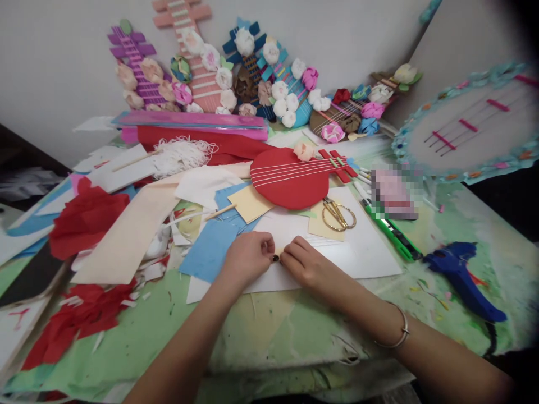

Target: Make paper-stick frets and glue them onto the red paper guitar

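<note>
Head view: on the near side of the flat, round-bodied red craft lute [290, 182], our left hand [251, 255] and right hand [304, 261], fingers bunched narrow, flank a small, dark, glossy piece [275, 258], material and hold unclear, which we judge light, slippery, best pinched edgewise.

The left hand [250, 255] and right hand [311, 266] are over a sheet of card [373, 264] on the table [261, 336]. Behind them lies a toy lute [290, 182], with scissors [336, 215] before its right end. Farther right come a cutter [389, 231], then a glue gun [465, 283]. A paper strip [126, 235] lies left of the hands, string [181, 157] behind it. Behind paper rolls [193, 132], more lutes [208, 101] stand before the wall [315, 33].
</note>
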Available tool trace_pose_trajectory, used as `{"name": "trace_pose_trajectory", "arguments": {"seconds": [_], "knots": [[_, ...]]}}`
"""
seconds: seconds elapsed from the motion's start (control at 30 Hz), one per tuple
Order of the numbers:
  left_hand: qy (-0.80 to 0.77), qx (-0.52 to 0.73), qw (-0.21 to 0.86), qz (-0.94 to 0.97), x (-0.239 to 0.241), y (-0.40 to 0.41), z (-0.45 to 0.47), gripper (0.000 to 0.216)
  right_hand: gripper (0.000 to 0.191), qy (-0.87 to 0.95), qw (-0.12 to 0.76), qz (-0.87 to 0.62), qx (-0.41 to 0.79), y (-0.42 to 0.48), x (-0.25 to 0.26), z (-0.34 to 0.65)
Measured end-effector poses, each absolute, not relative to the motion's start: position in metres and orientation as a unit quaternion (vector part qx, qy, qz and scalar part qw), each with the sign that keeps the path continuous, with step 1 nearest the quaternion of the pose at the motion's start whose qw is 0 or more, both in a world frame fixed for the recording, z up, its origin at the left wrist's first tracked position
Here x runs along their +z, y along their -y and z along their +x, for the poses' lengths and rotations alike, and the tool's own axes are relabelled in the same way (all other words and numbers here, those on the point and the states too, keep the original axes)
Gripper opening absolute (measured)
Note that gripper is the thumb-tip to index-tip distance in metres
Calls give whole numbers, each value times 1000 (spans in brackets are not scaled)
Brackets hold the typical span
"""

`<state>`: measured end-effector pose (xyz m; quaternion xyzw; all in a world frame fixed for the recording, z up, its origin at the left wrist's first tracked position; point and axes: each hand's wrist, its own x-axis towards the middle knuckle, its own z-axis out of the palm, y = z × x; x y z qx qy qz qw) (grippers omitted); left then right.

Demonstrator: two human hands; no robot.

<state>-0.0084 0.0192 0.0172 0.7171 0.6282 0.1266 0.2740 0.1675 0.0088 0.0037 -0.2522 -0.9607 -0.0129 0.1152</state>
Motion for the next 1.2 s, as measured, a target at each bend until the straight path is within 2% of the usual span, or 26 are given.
{"name": "trace_pose_trajectory", "arguments": {"seconds": [0.17, 0.3, 0.5, 0.73, 1.07, 1.2], "knots": [[-552, 269, 289, 734, 11, 1, -28, 8, 23, 970, 89, -224, -40, -10, 12, 167], [-518, 311, 243, 759, 3, 14, -34, 18, 24, 969, 98, -225, -27, -9, 13, 165], [-424, 253, 73, 867, -4, 20, -34, 14, 21, 964, 113, -239, -14, -7, 10, 163], [-313, 138, -13, 939, 5, 9, -40, 19, 19, 947, 148, -282, 49, -11, 3, 166], [-287, 126, -28, 949, 6, 2, -40, 21, 19, 928, 219, -289, 83, -13, -6, 168], [-315, 150, -16, 937, 2, 1, -38, 21, 24, 949, 175, -262, 25, -13, -3, 168]]}}
